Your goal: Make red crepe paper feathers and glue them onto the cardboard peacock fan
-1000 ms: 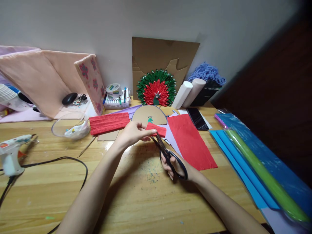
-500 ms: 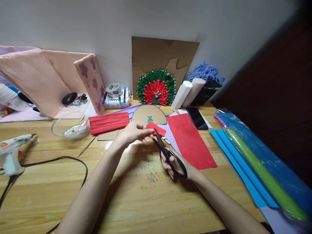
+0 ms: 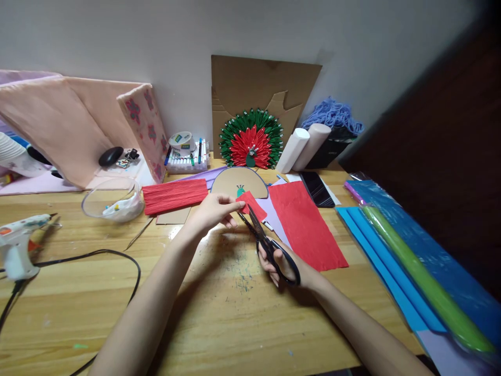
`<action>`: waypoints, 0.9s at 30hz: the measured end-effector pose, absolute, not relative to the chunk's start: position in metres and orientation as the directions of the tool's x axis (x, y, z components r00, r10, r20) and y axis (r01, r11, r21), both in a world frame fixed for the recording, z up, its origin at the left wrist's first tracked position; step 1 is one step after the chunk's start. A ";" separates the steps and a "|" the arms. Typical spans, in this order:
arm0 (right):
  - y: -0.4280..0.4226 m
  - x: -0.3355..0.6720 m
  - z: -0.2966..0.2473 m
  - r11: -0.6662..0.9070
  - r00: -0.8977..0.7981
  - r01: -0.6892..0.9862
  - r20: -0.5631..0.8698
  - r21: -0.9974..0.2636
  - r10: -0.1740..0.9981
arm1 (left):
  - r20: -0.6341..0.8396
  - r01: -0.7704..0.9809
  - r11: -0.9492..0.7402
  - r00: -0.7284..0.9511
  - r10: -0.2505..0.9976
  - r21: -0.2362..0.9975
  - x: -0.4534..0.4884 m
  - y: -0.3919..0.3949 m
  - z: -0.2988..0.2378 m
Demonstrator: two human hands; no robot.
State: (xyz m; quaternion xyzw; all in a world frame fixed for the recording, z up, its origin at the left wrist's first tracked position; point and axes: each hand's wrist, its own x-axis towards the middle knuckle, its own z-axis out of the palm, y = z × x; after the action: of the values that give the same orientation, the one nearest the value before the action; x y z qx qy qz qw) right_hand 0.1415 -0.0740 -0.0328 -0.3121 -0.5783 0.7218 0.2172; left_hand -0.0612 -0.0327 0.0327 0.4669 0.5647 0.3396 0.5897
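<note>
A small piece of red crepe paper (image 3: 255, 204) is pinched between the thumb and fingers of my left hand (image 3: 216, 210). My right hand (image 3: 277, 262) grips black-handled scissors (image 3: 263, 236), their blades parted and pointing up-left at the paper's lower edge. Whether the blades touch the paper is hard to tell. Behind the paper lies a half-round cardboard piece (image 3: 223, 184) with a blue rim and a green bird head (image 3: 240, 190) on it. To the right rests a large red crepe sheet (image 3: 307, 224); a folded red crepe strip (image 3: 176, 196) is at the left.
A glue gun (image 3: 19, 245) with its black cord stands at the left, near a clear bowl (image 3: 92, 201). At the back, a red-and-green paper peacock (image 3: 250, 143) leans on cardboard (image 3: 262, 78). A phone (image 3: 317, 189) and wrapped rolls (image 3: 422, 271) are at the right.
The small red paper has tilted and spreads more broadly above the scissors. The blades are wider apart. My left hand has shifted slightly up and left.
</note>
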 end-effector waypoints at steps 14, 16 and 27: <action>-0.078 0.137 -0.049 -0.261 -0.745 -0.030 -0.153 -0.965 0.650 | -0.353 0.263 0.294 0.214 0.911 0.919 -0.063 -0.033 0.030; -0.079 0.136 -0.048 -0.272 -0.740 -0.037 -0.157 -0.962 0.654 | -0.371 0.241 0.320 0.209 0.905 0.916 -0.063 -0.034 0.031; -0.079 0.130 -0.038 -0.373 -0.693 -0.034 -0.247 -0.927 0.677 | -0.367 0.113 0.350 0.219 0.904 0.930 -0.064 -0.032 0.029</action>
State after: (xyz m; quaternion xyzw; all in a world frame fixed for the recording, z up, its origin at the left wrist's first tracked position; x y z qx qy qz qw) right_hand 0.1303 -0.0790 -0.0377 -0.3156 -0.5097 0.7659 0.2322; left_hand -0.0636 -0.0321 0.0293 0.4730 0.5377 0.3183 0.6212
